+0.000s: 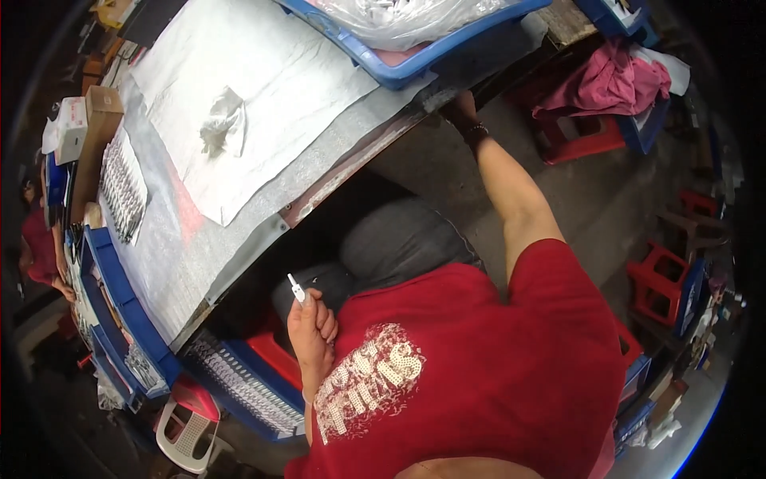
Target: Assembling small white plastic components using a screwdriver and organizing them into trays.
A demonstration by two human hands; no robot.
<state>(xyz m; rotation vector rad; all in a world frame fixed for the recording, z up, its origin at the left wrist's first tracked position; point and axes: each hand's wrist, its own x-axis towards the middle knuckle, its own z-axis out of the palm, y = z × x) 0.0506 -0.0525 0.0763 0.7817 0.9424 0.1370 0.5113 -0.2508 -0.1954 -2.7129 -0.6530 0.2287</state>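
My left hand [312, 326] is raised in front of my body, its fingers closed around a small white plastic piece [296, 288] with a narrow tip that sticks up from between thumb and fingers. My right arm stretches out to the table's edge at the upper right. There my right hand [461, 108] is at the edge just below a blue bin [396, 73]; its fingers are dark and partly hidden. A clear plastic bag [391, 22] with white pieces lies in that bin. On the white-covered table [275, 48] sits a crumpled white cloth [224, 121].
Rows of small parts [124, 190] lie at the table's left. Below the table edge stands a blue tray [263, 387] with rows of white pieces. Blue bins [128, 307] line the left. Red stools [659, 279] and pink cloth [610, 86] are at right. Another person [41, 239] is far left.
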